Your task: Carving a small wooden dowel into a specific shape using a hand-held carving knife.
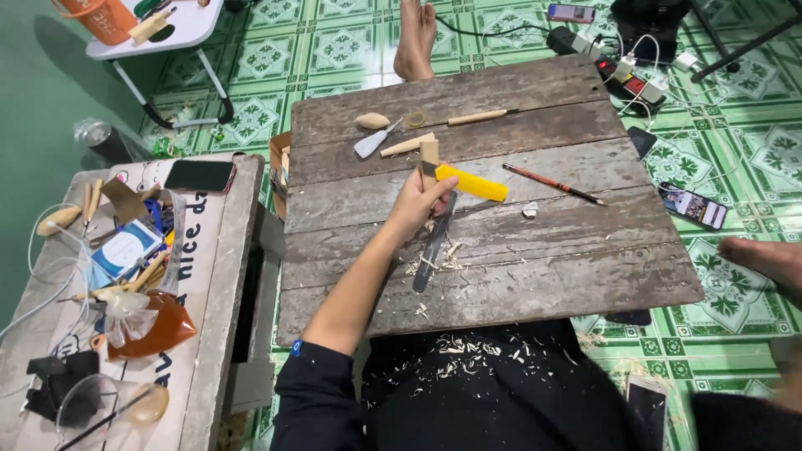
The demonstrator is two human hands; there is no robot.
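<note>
Our left hand [415,203] clamped the small pale wooden block [428,154], yellow box cutter [472,183] at three o'clock on the weathered plank counter [535,276]. Right hand [764,259] open, idle. Judged: steady the block before cutting.

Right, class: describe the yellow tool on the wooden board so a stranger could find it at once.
Start at the weathered wooden board across the person's lap. Near its middle, the left hand holds a small wood block; the yellow tool lies just right of it. It is the only bright yellow thing there, unlike the thin red pencil beside it.
</note>
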